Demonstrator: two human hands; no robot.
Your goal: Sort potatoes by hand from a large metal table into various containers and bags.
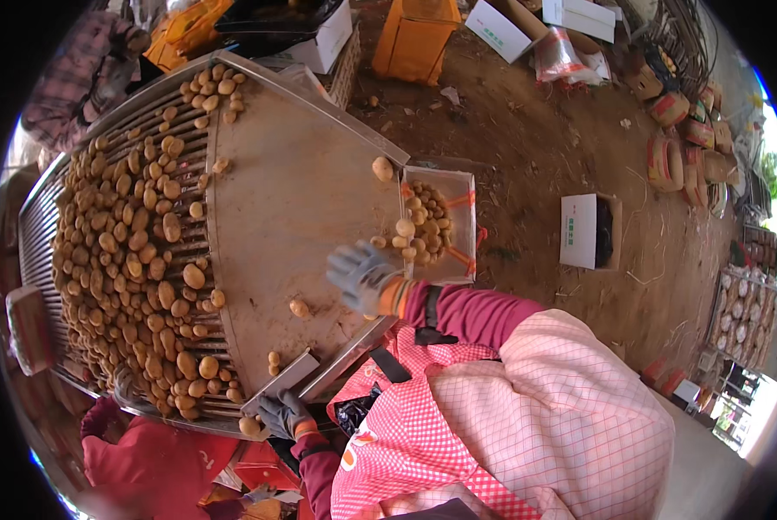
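Note:
My right hand (362, 276), in a grey glove with an orange cuff, is over the bare metal sorting table (304, 175), blurred, fingers spread and holding nothing. A single potato (299, 308) lies left of it, and another potato (378, 242) lies just beyond it by the table's narrow end. There a clear-lined crate (463, 227) holds small potatoes (430, 211). My left hand (284, 414), also gloved, touches the near rim beside a flat pale panel (287, 380). A potato (250, 426) is by its fingertips; whether the fingers grip anything is unclear.
Many potatoes (122, 240) cover the slatted rack (40, 214) at left. One person in plaid (70, 78) stands across the rack; another in red (154, 461) works at its near side. A white carton (578, 231) and an orange crate (414, 42) stand on the dirt floor.

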